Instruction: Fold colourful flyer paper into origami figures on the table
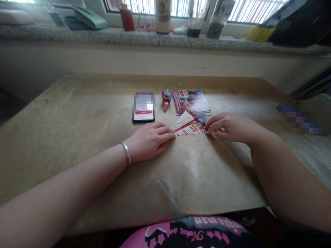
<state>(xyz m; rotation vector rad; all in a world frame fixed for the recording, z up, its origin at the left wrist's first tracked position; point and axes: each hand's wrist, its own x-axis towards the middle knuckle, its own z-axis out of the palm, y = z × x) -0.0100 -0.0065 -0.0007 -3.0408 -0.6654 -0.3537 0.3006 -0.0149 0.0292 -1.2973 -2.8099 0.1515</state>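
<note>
A colourful printed paper (pixel 189 125), folded into a triangle, lies on the brown paper-covered table (pixel 77 117). My left hand (pixel 150 139), with a silver bracelet on the wrist, has its fingers curled and pressed on the paper's left corner. My right hand (pixel 230 127) pinches the paper's right corner with bent fingers. Just behind lies a stack of similar printed sheets (pixel 191 100), and beside it a small folded paper figure (pixel 166 99).
A black phone (pixel 143 107) with a lit screen lies left of the folded figure. A stone window ledge (pixel 144 38) at the back carries a red cup (pixel 127 18), bottles, jars and green folders (pixel 89 18). A blurred object (pixel 301 119) sits at the table's right.
</note>
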